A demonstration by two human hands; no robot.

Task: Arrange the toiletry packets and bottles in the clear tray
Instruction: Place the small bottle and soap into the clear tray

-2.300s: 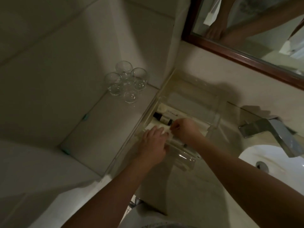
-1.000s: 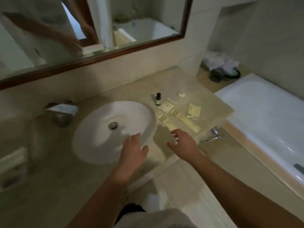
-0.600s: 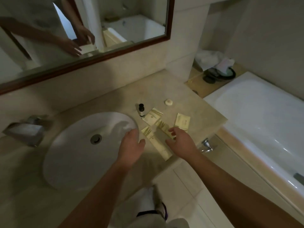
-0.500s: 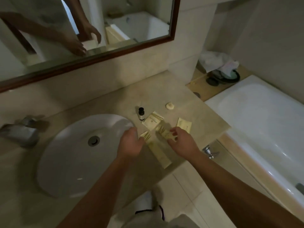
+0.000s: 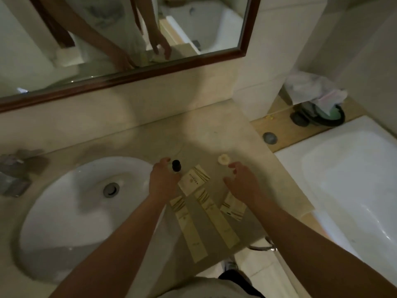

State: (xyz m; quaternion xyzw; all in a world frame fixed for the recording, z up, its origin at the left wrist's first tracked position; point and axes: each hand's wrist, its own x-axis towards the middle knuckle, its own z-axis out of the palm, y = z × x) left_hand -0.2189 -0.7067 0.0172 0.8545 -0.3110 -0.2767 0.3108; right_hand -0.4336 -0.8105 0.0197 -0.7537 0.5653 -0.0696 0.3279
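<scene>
On the beige counter (image 5: 204,134) stands a small dark bottle (image 5: 176,164). My left hand (image 5: 163,181) is at it, with fingers curled round its lower part. My right hand (image 5: 242,183) hovers with spread fingers just short of a small round pale soap (image 5: 223,159). Between my hands lies a square cream packet (image 5: 194,182). Two long cream packets (image 5: 189,226) (image 5: 217,218) lie nearer the front edge. Another small packet (image 5: 233,206) sits partly under my right wrist. The clear tray is out of view.
A white sink basin (image 5: 71,211) fills the counter's left, with a metal faucet (image 5: 12,177) at the far left. A framed mirror (image 5: 129,76) hangs behind. A white bathtub (image 5: 354,179) lies to the right, with a lined bin (image 5: 318,100) beyond it.
The view swung from the tray on the left to the counter right of the sink. Both hands moved off the long packets and further back, the left to the bottle, the right toward the soap.
</scene>
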